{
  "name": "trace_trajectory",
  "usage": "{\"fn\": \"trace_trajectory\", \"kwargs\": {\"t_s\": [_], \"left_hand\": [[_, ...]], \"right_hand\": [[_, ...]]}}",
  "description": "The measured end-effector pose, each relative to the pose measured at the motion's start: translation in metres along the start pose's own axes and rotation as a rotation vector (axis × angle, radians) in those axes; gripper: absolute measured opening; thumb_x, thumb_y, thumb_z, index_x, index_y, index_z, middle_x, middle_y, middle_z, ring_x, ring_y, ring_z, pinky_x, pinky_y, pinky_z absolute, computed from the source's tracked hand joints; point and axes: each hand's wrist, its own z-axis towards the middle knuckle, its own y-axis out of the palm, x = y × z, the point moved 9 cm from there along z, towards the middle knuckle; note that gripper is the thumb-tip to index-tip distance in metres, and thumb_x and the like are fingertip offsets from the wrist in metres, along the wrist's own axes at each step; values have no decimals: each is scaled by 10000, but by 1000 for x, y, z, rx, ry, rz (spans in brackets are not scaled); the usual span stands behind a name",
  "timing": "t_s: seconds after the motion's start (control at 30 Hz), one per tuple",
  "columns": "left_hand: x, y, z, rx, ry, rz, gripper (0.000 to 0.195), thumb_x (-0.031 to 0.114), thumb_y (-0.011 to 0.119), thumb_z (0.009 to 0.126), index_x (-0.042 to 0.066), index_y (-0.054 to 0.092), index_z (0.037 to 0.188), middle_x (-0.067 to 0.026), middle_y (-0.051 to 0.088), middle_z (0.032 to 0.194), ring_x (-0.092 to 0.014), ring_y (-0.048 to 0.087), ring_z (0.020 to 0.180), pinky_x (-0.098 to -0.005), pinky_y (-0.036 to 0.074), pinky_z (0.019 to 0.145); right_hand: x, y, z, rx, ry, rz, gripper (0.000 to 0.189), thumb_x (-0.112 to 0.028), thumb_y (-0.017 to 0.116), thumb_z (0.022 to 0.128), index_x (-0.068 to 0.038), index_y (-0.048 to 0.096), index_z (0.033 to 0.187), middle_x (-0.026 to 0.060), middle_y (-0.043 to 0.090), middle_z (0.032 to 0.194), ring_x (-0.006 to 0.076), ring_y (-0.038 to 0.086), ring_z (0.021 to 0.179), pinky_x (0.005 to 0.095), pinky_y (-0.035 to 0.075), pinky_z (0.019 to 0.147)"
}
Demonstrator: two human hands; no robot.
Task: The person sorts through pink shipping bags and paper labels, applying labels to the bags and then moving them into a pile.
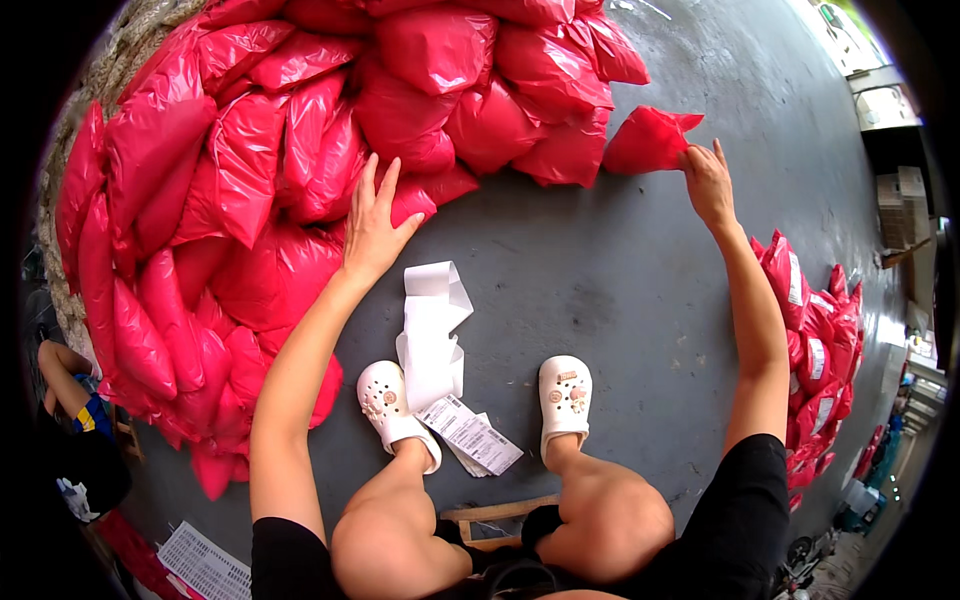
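Observation:
My right hand point(707, 180) pinches the corner of a red plastic mailer bag point(646, 142) at the right end of a large heap. My left hand point(377, 221) has its fingers spread at the inner edge of the heap of filled red mailer bags point(435, 49); whether it touches them I cannot tell. Below that hand, a strip of white label backing paper point(433, 330) lies folded on the floor. Printed shipping labels point(472, 435) sit in a stack between my white clogs point(566, 397).
Red bags bearing white labels point(817, 356) are piled at the right. A low wooden stool point(495, 512) is beneath me. Another person's leg point(64, 375) shows at the far left. Printed sheets point(206, 559) lie at lower left. Grey floor point(637, 285) stretches ahead.

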Motion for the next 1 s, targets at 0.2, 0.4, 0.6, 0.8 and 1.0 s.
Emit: {"fn": "trace_trajectory", "kwargs": {"t_s": [0.2,0.4,0.6,0.8,1.0], "left_hand": [[24,26,47,-31,257,437,964,277,791,622,301,266,1430,-102,148,1507,-342,224,1350,-532,217,1081],[29,27,72,164,392,478,283,241,711,704,149,586,940,-9,402,1372,-306,337,1302,-646,344,949],[39,21,75,149,401,340,153,231,642,794,106,584,859,37,602,1093,-238,491,1180,-620,359,946],[25,3,46,141,397,168,104,133,647,801,78,586,866,-21,613,934,-233,542,1106,-568,363,967],[0,-55,14,314,250,-217,75,33,631,816,2,564,804,-102,618,835,-280,611,950,-347,485,789]], "right_hand": [[47,-72,-45,44,583,442,251,-217,555,913,29,597,888,106,549,738,155,499,677,280,429,686],[-18,60,19,-200,176,182,592,-238,646,814,-146,379,1334,175,412,1325,371,544,1063,410,466,878],[-64,92,117,-53,96,76,290,-172,605,819,-118,529,1093,124,567,980,352,605,846,434,503,719],[-137,0,61,24,-83,329,67,-107,568,829,-54,536,807,85,574,738,291,585,652,373,473,575],[-116,-1,-34,-178,755,1948,153,-129,521,911,-45,579,798,-36,548,640,2,421,498,174,303,430]]}}
